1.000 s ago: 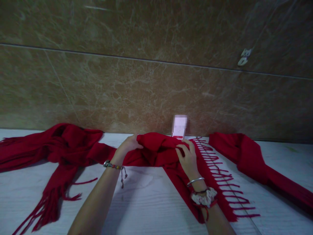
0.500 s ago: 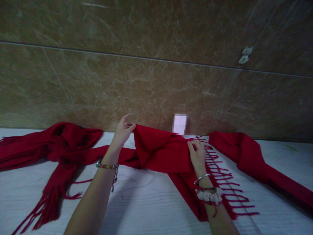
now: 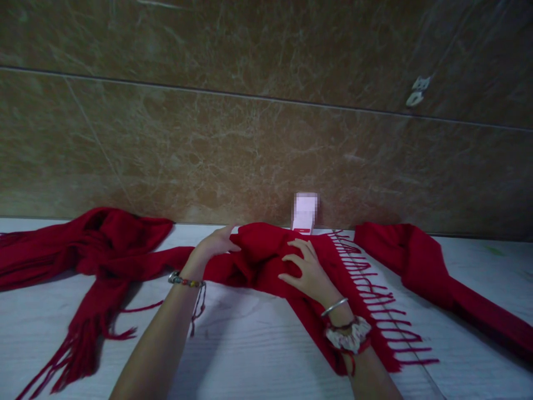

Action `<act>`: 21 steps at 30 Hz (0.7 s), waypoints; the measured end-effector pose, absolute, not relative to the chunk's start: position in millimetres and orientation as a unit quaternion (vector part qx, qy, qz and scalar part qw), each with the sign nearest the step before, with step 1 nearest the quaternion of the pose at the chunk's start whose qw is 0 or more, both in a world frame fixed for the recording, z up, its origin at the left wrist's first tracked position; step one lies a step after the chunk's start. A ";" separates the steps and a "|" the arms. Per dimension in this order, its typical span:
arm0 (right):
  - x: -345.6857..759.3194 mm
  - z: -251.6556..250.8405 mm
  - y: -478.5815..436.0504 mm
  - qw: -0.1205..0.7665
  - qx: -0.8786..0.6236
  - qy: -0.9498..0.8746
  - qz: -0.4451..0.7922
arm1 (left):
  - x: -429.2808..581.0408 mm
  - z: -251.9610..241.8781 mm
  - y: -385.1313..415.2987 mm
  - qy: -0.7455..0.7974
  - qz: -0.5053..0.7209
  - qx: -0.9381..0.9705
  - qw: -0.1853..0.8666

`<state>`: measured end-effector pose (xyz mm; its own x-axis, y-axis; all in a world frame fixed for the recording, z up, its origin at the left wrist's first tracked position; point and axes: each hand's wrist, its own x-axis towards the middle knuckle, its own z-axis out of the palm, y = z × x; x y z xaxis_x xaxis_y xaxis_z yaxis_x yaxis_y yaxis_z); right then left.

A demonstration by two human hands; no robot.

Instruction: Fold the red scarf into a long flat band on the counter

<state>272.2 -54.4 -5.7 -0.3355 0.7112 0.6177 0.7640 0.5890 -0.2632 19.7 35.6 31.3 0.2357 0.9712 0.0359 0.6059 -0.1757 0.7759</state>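
A red fringed scarf (image 3: 262, 272) lies loosely bunched in the middle of the white wood-grain surface, its tasselled end spread to the right. At the left edge of the bunched part is my left hand (image 3: 214, 243), thumb and forefinger apart and touching the cloth; its other fingers are mostly hidden. My right hand (image 3: 308, 275) rests over the scarf's middle, fingers spread and slightly curled, gripping nothing. From the left side of the bunch, a red band of cloth runs under my left wrist to a red heap (image 3: 104, 239); I cannot tell whether it is one piece.
A brown marble-patterned tiled wall (image 3: 233, 139) rises behind the surface. Against it leans a pale phone-like object (image 3: 305, 211), blurred out. To the right lies another folded red cloth (image 3: 425, 255). A small white cat-shaped hook (image 3: 417, 91) sits on the wall.
The stretched-up flap of scarf has dropped and crumpled. My right hand has let go of its edge and moved left, opening over the cloth. My left hand has lowered and loosened its pinch.
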 end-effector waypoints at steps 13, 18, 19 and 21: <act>261.1 -4.1 -54.8 0.277 -0.461 -0.843 -0.029 | 1.8 23.3 58.9 0.605 0.330 0.664 0.289; 263.1 -5.0 -54.1 0.386 -0.464 -0.793 -0.081 | 2.1 29.1 56.1 0.628 0.312 0.663 0.263; 263.6 -5.0 -54.2 0.409 -0.466 -0.780 -0.090 | 1.7 30.3 55.7 0.628 0.314 0.660 0.268; 264.6 -4.6 -54.6 0.453 -0.475 -0.747 -0.101 | 0.8 32.4 54.6 0.622 0.335 0.648 0.283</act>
